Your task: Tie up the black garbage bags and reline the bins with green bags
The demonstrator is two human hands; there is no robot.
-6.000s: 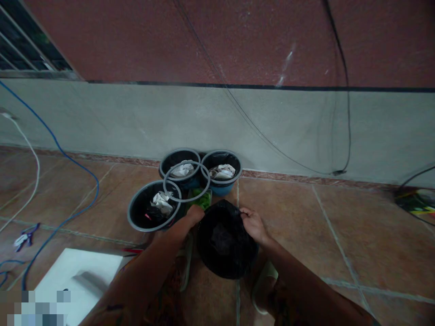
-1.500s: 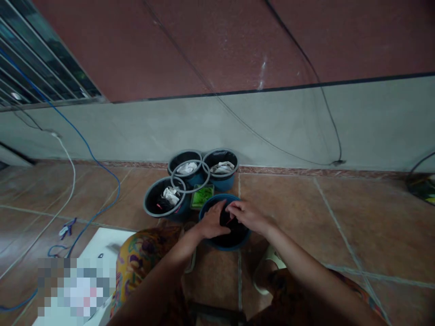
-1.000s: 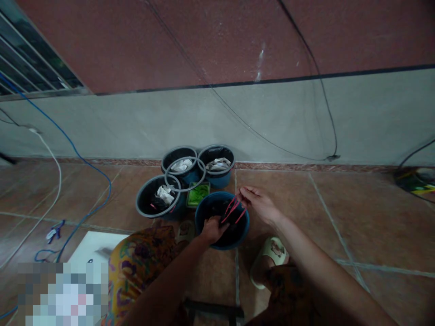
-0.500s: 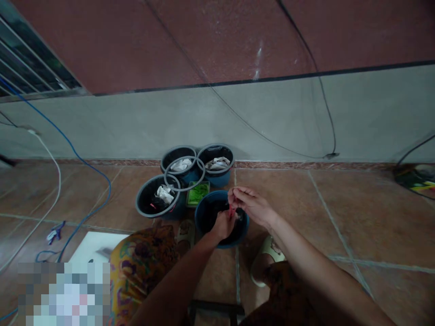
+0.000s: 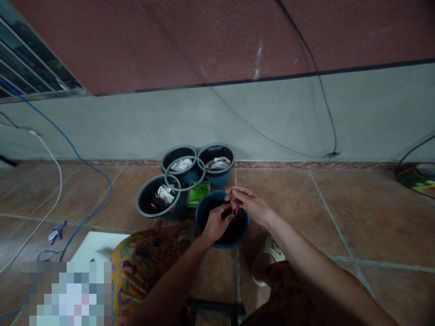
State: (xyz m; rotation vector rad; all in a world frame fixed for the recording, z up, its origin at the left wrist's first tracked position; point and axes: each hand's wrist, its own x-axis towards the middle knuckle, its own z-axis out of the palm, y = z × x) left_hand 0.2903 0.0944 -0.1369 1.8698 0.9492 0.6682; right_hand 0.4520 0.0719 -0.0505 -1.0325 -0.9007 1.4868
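Note:
Over a blue bin point(image 5: 201, 230) between my feet, both my hands work at a pinkish-red strip point(image 5: 237, 209), which looks like the drawstring of a black bin bag. My right hand point(image 5: 253, 204) pinches it with thumb and bent fingers above the bin's right side. From the left, my left hand point(image 5: 215, 224) reaches over the opening with its fingers curled in at the strip; its grip there is partly hidden. Inside the bin it is dark, and the bag's outline is hard to make out.
Three bins with black liners, a left bin point(image 5: 139, 206), a back bin point(image 5: 163, 158) and a right bin point(image 5: 228, 175), hold crumpled white waste. A loose grey ring point(image 5: 200, 179) leans across them beside a green tray point(image 5: 199, 194). Blue cable point(image 5: 109, 190) and a white board point(image 5: 97, 242) lie left.
My left hand has shifted slightly left and its fingers have opened out somewhat from the strip. More of the red strip shows below my right hand, which has barely moved.

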